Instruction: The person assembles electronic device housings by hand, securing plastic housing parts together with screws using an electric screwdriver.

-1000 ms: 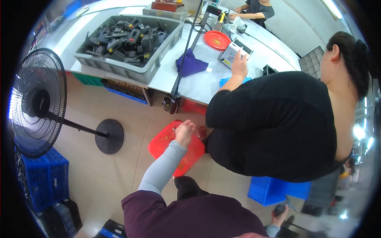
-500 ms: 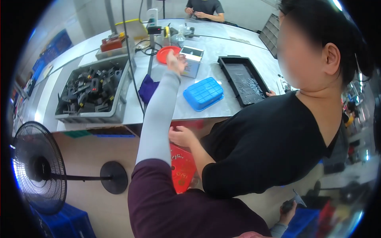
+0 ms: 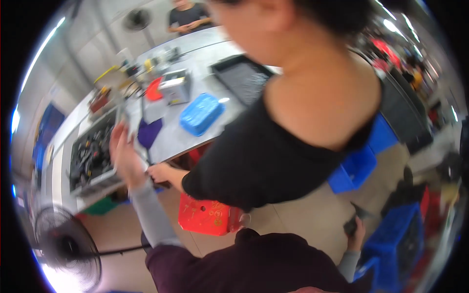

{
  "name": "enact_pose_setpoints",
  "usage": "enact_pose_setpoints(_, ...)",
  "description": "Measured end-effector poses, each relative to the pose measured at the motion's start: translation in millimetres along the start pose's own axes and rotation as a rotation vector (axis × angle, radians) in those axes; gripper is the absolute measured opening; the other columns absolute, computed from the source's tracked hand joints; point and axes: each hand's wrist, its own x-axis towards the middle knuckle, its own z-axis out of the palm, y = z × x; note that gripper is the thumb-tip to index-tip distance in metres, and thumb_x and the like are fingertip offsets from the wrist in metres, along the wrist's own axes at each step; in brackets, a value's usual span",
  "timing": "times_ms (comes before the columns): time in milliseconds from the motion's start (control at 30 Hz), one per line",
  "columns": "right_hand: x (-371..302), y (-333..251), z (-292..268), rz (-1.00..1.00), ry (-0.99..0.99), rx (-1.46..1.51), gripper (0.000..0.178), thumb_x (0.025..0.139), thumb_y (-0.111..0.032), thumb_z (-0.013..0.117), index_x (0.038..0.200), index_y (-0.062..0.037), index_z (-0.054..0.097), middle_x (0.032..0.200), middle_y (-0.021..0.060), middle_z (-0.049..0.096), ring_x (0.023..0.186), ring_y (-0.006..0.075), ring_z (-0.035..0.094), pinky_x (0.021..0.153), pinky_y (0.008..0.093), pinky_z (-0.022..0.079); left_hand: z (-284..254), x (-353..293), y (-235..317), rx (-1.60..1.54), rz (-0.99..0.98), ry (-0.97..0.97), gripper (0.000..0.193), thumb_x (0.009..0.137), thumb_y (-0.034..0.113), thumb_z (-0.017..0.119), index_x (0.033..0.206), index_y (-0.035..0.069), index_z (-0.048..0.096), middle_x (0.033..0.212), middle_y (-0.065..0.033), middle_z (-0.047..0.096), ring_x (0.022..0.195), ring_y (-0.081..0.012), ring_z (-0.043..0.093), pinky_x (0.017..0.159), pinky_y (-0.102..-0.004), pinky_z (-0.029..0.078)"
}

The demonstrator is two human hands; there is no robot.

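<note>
Black and blurred, the tool (image 3: 350, 226) in the right hand (image 3: 358, 236) seems best gripped firmly, its pointed end kept well clear, while the left hand (image 3: 125, 155), raised and seemingly bare with fingers apart, wants clearance from the co-worker's hand (image 3: 159, 173) just beside it. The tool lies low on the right, right-hand fingers curled around it, well apart from the left hand. That hand shows before the grey bin (image 3: 97, 185); whether they touch, one cannot tell
</note>
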Motion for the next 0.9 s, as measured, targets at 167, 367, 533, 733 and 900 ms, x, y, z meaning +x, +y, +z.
enact_pose_setpoints(167, 45, -39, 1, -0.213, -0.272, -0.260, 0.058, 0.072, -0.015, 0.070, 0.121, 0.0051, 0.047, 0.101, 0.0078, 0.058, 0.088, 0.0149, 0.055, 0.078, 0.0270, 0.043, 98, -210, 88, -0.314, 0.026, -0.910, 0.034, 0.079, 0.020, 0.064, 0.104, -0.001, 0.054, 0.093, -0.0219, 0.061, 0.087, -0.0351, 0.061, 0.074, -0.0440, 0.049)
enact_pose_setpoints(367, 95, -109, -21, -0.252, -0.552, -0.341, 0.068, 0.070, -0.017, 0.073, 0.127, 0.0018, 0.041, 0.109, 0.0122, 0.054, 0.095, 0.0173, 0.053, 0.082, 0.0272, 0.043, 313, -419, -38, -0.185, -0.902, -1.298, 0.063, 0.084, 0.017, 0.060, 0.136, 0.001, 0.027, 0.130, -0.0131, 0.042, 0.115, -0.0252, 0.046, 0.092, -0.0376, 0.042)
enact_pose_setpoints(533, 133, -140, -42, -0.286, -0.578, -0.362, 0.062, 0.069, -0.027, 0.076, 0.119, -0.0011, 0.049, 0.098, 0.0105, 0.055, 0.088, 0.0161, 0.055, 0.074, 0.0277, 0.047, 426, -528, -112, -0.660, -1.311, -1.081, 0.063, 0.086, 0.024, 0.060, 0.136, 0.009, 0.025, 0.128, -0.0083, 0.042, 0.118, -0.0225, 0.043, 0.094, -0.0409, 0.041)
enact_pose_setpoints(733, 210, -155, -39, -0.498, -0.612, -0.486, 0.060, 0.071, -0.032, 0.074, 0.118, -0.0001, 0.053, 0.111, 0.0150, 0.055, 0.094, 0.0172, 0.055, 0.080, 0.0290, 0.046, 493, -541, -172, -0.651, -1.259, -0.997, 0.060, 0.082, 0.021, 0.064, 0.131, 0.009, 0.031, 0.125, -0.0075, 0.045, 0.113, -0.0220, 0.047, 0.095, -0.0402, 0.040)
enact_pose_setpoints(900, 302, -189, -7, -0.371, -0.866, -0.631, 0.071, 0.068, -0.032, 0.076, 0.123, 0.0035, 0.047, 0.112, 0.0177, 0.055, 0.099, 0.0222, 0.053, 0.084, 0.0321, 0.044, 543, -510, -231, -0.561, -1.283, -0.993, 0.061, 0.075, -0.002, 0.063, 0.128, 0.001, 0.032, 0.121, -0.0123, 0.048, 0.110, -0.0229, 0.051, 0.093, -0.0374, 0.043)
